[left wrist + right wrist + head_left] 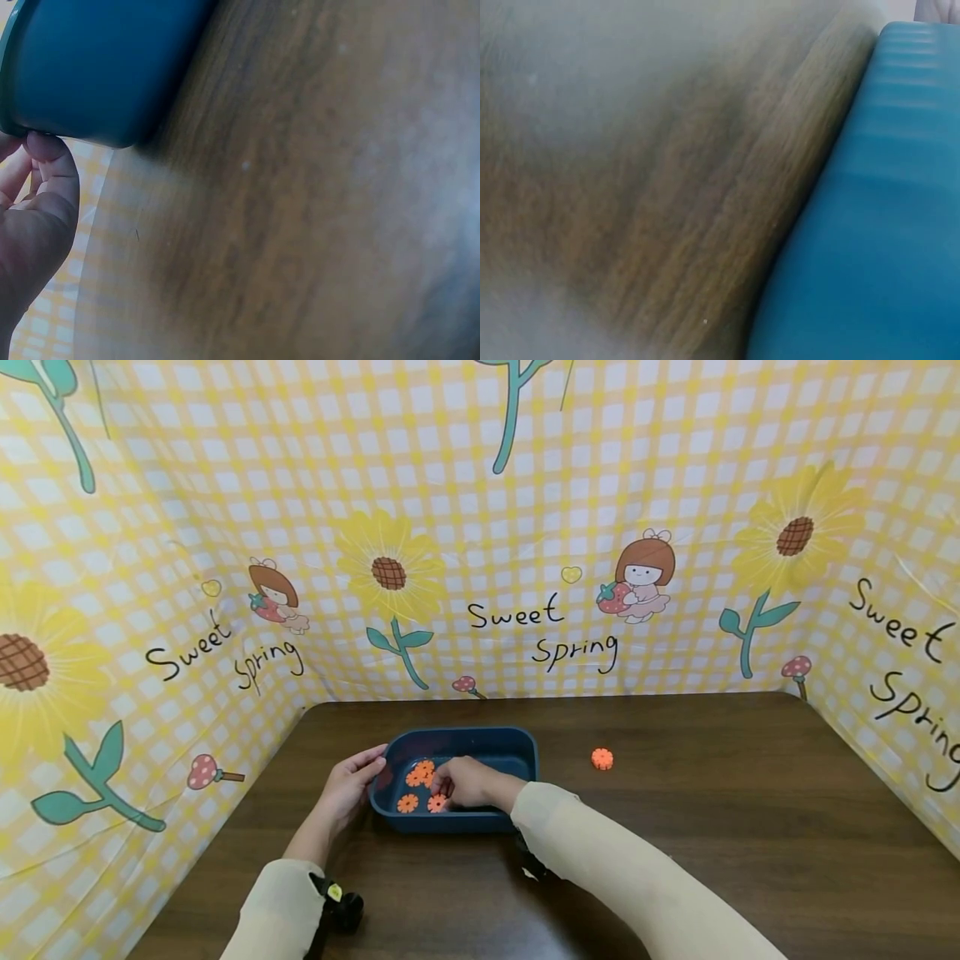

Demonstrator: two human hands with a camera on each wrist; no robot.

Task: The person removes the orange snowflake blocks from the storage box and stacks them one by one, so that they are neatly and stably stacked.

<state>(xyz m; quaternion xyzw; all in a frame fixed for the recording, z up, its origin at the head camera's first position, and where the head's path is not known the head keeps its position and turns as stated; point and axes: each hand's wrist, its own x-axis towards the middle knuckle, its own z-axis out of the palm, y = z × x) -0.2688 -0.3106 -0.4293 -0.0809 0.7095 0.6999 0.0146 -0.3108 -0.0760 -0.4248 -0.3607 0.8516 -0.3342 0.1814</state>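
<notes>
A dark blue rectangular plastic bin (465, 823) with rounded corners stands on the table. My left hand (351, 787) holds its left end, the thumb and fingers at the rim; in the left wrist view, that hand (37, 214) is at the rim's corner. Several orange flower-shaped discs (407, 803) lie in the bin's left half. My right hand (468, 782) reaches inside over the near wall, fingers curled down and pinching at one orange disc (436, 804). The right wrist view shows just the bin's outer wall (870, 247) and tabletop, with a bit of hand at the top corner.
Another orange flower-shaped piece (602, 759) lies on the brown wooden table (712, 793), right of the bin. A yellow checked cloth (510, 543) with printed flowers hangs behind the table and along both sides.
</notes>
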